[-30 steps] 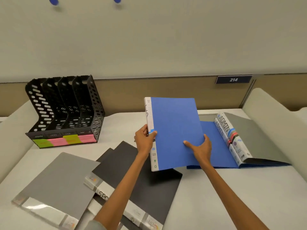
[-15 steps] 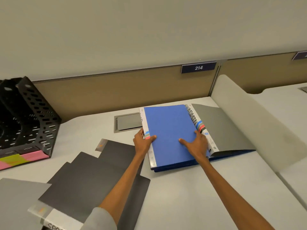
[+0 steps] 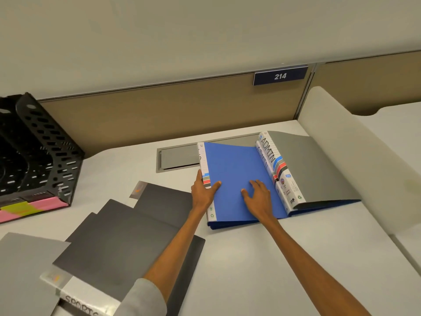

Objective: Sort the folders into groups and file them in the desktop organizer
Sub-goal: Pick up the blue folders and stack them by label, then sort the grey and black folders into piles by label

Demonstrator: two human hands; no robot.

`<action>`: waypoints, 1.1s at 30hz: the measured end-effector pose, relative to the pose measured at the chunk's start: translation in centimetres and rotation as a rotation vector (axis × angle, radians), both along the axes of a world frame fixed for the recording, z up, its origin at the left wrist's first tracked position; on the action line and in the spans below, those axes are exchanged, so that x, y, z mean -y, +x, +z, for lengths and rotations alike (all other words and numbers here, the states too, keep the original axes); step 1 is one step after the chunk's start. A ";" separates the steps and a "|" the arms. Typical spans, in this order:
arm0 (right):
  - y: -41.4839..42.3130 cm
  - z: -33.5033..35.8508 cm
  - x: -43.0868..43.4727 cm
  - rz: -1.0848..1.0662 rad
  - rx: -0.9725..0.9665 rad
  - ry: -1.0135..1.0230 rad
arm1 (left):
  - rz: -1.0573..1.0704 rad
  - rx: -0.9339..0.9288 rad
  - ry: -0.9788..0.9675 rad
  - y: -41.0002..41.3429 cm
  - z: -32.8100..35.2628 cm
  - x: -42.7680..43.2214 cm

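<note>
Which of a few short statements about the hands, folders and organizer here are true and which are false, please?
1. The right hand rests flat on the blue folder. True.
2. The left hand grips the blue folder's spine edge. True.
3. The desktop organizer stands to the right of the blue folder. False: it stands at the far left.
4. The grey folder beside the blue one has SPORTS on its spine. False: its spine reads ADMIN.
5. The blue folder stands in an organizer slot. False: it lies flat, well away from the organizer.
</note>
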State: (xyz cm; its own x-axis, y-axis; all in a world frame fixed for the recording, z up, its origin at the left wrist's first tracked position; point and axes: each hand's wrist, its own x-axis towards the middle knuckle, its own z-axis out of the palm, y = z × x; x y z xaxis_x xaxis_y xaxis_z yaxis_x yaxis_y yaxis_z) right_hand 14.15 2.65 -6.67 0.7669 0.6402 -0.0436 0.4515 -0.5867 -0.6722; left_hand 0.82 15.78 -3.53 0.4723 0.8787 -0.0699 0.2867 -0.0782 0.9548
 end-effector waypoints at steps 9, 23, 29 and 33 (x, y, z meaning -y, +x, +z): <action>-3.0 0.8 -2.1 0.008 0.022 0.180 | 0.077 0.021 -0.149 -2.9 0.2 1.2; -18.9 2.9 -6.2 0.148 0.119 0.378 | 0.200 -0.035 -0.081 -19.4 0.3 -2.5; -24.0 1.6 -5.9 0.167 0.015 0.174 | 0.255 -0.111 -0.021 -28.3 -0.3 -4.6; -26.0 -0.4 -5.1 0.173 -0.006 -0.078 | 0.266 -0.226 0.118 -33.3 -0.5 -5.5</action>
State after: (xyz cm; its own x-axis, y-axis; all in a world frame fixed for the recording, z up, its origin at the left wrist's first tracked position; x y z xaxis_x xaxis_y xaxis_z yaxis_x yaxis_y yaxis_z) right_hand -11.82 7.70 -7.03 0.6450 0.7573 -0.1022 0.5466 -0.5506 -0.6309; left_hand -32.47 21.30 -4.06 0.2103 0.9769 -0.0369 0.5149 -0.0786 0.8537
